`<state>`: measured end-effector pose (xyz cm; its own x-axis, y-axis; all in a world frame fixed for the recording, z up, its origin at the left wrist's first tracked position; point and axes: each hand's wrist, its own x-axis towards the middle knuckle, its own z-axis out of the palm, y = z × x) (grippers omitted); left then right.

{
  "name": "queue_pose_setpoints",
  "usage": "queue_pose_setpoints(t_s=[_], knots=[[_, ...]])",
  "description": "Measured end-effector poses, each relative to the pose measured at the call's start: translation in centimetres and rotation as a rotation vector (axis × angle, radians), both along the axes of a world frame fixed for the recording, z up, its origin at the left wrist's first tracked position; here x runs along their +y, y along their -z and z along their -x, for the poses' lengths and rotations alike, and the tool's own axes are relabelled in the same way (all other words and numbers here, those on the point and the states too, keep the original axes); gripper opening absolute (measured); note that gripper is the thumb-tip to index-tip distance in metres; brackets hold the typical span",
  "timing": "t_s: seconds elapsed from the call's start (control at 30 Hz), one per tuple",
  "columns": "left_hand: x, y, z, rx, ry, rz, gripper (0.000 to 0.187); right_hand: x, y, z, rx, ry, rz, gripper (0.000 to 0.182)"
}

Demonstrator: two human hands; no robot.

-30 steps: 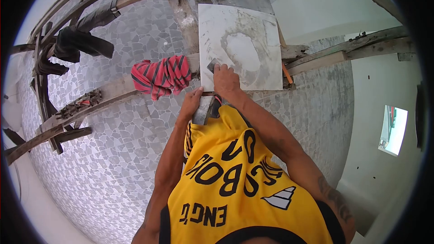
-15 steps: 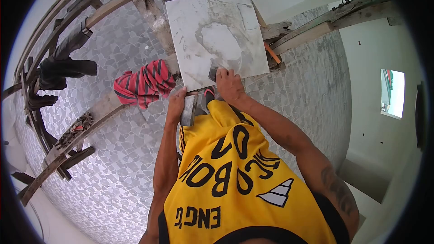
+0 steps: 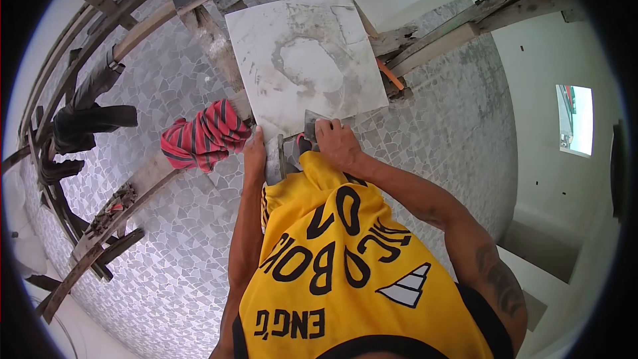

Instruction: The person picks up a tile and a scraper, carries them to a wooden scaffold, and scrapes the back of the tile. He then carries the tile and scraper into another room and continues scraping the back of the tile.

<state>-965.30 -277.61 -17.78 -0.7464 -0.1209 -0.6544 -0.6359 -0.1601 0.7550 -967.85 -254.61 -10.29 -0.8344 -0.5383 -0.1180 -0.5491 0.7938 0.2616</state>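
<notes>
A pale square board [image 3: 252,46] with grey smears and a ring-shaped patch lies in front of me. My right hand [image 3: 339,143] is closed on a small grey scraper blade [image 3: 312,121] at the board's near edge. My left hand [image 3: 254,149] is at the board's near left corner, fingers closed around a grey flat tool [image 3: 274,163] whose grip is partly hidden. A dark sandal with a red strap [image 3: 303,142] shows between the hands.
A red and black striped cloth [image 3: 205,135] hangs over a wooden plank [image 3: 149,176] on the left. Wooden poles [image 3: 143,23] and dark garments [image 3: 86,126] stand farther left. An orange stick [image 3: 390,74] lies right of the board, near wooden beams [image 3: 438,50].
My right hand and the scraper have moved toward me, from the board's surface to its near edge. The view has shifted slightly, and the board appears farther left.
</notes>
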Motion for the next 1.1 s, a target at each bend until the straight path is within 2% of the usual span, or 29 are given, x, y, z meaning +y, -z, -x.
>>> queue_pose_setpoints(t_s=[0.07,0.1,0.23,0.33,0.4,0.47,0.6,0.63,0.7,0.77,0.8,0.83,0.9,1.03,1.1], knots=[[0.1,-0.7,-0.1,-0.001,-0.009,-0.009,0.059,2.1,1.2,1.7,0.019,0.108,-0.022,0.035],[0.2,-0.7,-0.1,0.001,-0.017,-0.013,0.06,3.2,0.9,4.0,0.003,0.245,0.013,0.035],[0.8,-0.5,0.4,0.053,-0.058,-0.006,0.06,0.0,0.5,1.1,-0.039,0.123,0.009,0.033],[0.4,-1.0,-0.4,0.008,-0.04,-0.02,0.059,1.0,1.3,1.5,0.065,0.105,0.047,0.031],[0.4,-2.1,0.1,-0.031,-0.028,-0.047,0.057,3.8,1.3,5.4,-0.011,0.332,0.036,0.028],[0.0,-2.0,-0.8,-0.028,-0.016,-0.041,0.057,3.1,1.3,4.4,0.066,0.281,0.044,0.028],[0.6,-2.4,0.4,0.031,-0.006,-0.009,0.058,-1.7,1.2,-1.1,0.011,0.142,0.232,0.03],[0.5,-1.1,0.4,0.031,-0.024,-0.098,0.057,-2.1,1.3,-1.6,0.024,0.133,0.255,0.03],[0.4,0.7,0.8,0.085,0.023,-0.116,0.057,-2.1,1.2,-1.3,0.017,0.137,0.296,0.028],[0.4,1.5,0.4,0.098,0.071,-0.062,0.057,-1.6,1.5,-1.6,0.041,0.065,0.228,0.028],[0.5,0.2,0.5,0.094,0.09,0.005,0.057,-1.3,1.5,-1.3,0.059,0.025,0.196,0.028],[0.7,-0.7,0.8,0.091,0.108,0.073,0.057,-0.4,1.7,0.6,0.062,0.124,0.16,0.028],[1.1,-0.7,0.5,0.078,0.095,0.043,0.057,1.4,1.8,4.4,0.044,0.322,0.086,0.029],[0.8,0.3,0.5,0.109,0.091,0.069,0.057,-1.6,1.3,0.9,-0.019,0.192,-0.011,0.03],[0.8,0.4,0.4,0.104,0.093,0.086,0.057,0.3,2.0,2.9,0.042,0.273,0.037,0.027]])
